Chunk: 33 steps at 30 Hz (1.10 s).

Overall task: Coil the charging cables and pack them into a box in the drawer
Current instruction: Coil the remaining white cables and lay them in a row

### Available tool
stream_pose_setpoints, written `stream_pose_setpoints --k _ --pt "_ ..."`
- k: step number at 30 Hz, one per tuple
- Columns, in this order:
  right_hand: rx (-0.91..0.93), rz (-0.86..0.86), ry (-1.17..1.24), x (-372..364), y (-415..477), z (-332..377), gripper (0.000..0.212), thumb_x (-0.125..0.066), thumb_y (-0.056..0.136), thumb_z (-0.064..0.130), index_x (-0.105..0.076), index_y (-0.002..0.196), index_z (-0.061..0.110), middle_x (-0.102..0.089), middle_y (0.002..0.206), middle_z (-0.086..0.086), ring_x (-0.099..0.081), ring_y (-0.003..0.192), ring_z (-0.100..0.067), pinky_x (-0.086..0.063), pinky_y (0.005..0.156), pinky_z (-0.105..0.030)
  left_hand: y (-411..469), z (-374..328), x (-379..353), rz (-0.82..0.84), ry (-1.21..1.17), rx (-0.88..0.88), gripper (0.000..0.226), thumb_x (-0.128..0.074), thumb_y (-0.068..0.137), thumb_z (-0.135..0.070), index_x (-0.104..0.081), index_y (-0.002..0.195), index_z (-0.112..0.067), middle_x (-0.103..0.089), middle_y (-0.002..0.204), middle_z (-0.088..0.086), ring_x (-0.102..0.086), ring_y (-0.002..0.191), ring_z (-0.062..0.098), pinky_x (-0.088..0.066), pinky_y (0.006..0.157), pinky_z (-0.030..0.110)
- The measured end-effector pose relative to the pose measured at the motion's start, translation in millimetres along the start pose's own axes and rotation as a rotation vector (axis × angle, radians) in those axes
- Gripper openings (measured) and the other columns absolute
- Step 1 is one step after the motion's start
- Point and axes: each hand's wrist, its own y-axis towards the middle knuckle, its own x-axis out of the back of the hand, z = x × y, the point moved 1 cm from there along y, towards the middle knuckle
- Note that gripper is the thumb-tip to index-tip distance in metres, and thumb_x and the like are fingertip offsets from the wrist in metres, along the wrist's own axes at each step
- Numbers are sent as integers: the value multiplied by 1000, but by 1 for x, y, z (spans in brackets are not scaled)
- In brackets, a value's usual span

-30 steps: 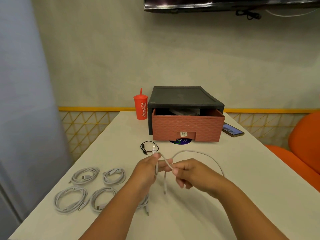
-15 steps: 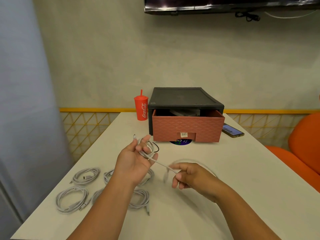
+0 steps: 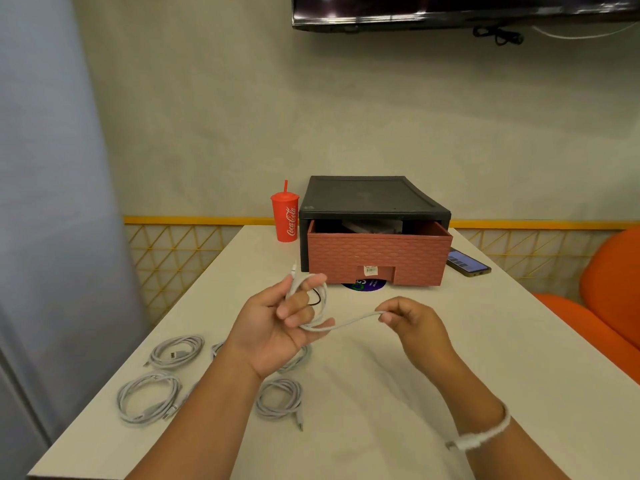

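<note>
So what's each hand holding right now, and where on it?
One white cable: left hand grips its coiled end, right hand pinches the loose run.

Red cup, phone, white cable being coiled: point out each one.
red cup (image 3: 282,216), head view, on its side wall left of the logo
phone (image 3: 465,262), head view, on its screen
white cable (image 3: 349,322), head view, on the stretched part right of the loop

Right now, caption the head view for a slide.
Left hand holds a looped white cable; right hand pinches its slack.
</note>
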Motion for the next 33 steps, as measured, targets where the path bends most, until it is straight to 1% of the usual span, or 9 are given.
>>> stream_pose_setpoints --k 5,9,13,16,19,24,27,29,33 --pt "100 -43 -50 8 3 16 32 -59 88 4 -61 74 33 -61 85 18 -55 77 14 -36 66 1 -9 2 -13 39 402 237 35 -54 85 -33 -73 95 -5 -36 40 -6 -38 42 6 -51 85 45" --pt "203 -7 -252 7 1 24 20 -63 85 8 -67 84 28 -60 86 16 -56 82 3 -37 73 -5 -7 4 -19 -65 858 365 35 -42 96 -29 -70 98 -6 -53 48 -1 -41 54 12 -53 66 27" --pt "258 -16 -417 3 -2 34 15 -65 85 15 -70 99 19 -60 89 11 -52 79 -2 -37 72 -9 2 11 -19 -228 1148 302 31 -36 100 -30 -58 106 -10 -72 71 -2 -41 46 9 -37 51 18" --pt "272 -15 -435 -3 -6 43 16 -60 89 14 -69 101 20 -60 88 12 -54 83 -5 -37 70 -9 9 20 -20 -362 1254 124 25 -34 101 -29 -53 110 -18 -72 80 -11 -48 46 4 -35 52 21" --pt "291 48 -415 -10 -13 52 23 -54 92 12 -67 108 22 -63 99 11 -54 86 -2 -37 70 -3 16 24 -22 -519 1159 -86 30 -31 101 -28 -56 111 -14 -68 85 -10 -55 60 5 -38 59 22" --pt "348 65 -406 -24 -27 66 34 -49 94 11 -59 123 27 -61 122 8 -55 108 -9 -36 85 -13 23 23 -26 -679 996 -266 36 -29 101 -28 -61 105 -12 -67 92 -1 -59 80 10 -41 69 24" --pt "363 -6 -515 -29 -32 68 40 -40 97 13 -47 133 28 -61 121 2 -54 107 -16 -39 86 -21 25 18 -30 -716 550 -242 33 -33 101 -30 -60 89 -16 -70 94 -1 -60 89 12 -44 89 31" --pt "344 -31 -665 -34 -32 64 41 -38 96 10 -45 134 24 -60 119 0 -54 107 -20 -40 86 -27 25 11 -25 -676 216 -223 34 -34 101 -30 -59 87 -12 -70 91 3 -61 89 12 -46 86 33" --pt "480 -201 -720 -44 -33 53 19 -63 65 5 -69 79 18 -62 61 3 -58 51 -16 -43 45 -21 19 2 -15 -470 -134 -188 37 -30 101 -33 -55 104 -6 -57 59 -4 -52 64 9 -44 80 36"
